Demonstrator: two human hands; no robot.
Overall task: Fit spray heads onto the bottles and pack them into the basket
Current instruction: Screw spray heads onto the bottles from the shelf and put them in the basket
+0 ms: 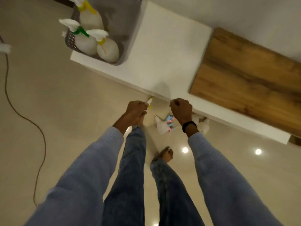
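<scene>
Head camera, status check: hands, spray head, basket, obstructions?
Left hand grips yellow-tipped spray head. Right hand fisted, grasp hidden. Three fitted bottles in basket. No obstruction visible between hands and basket.

Grey perforated basket (71, 41); white bottles (108, 50); yellow, green collars; blue sleeves (91, 160).

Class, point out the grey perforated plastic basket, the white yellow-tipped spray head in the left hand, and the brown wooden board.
Grey perforated plastic basket (71, 41): head view, perforated side wall.
White yellow-tipped spray head (149, 101): head view, its nozzle.
Brown wooden board (244, 75): head view, top face middle.
</scene>
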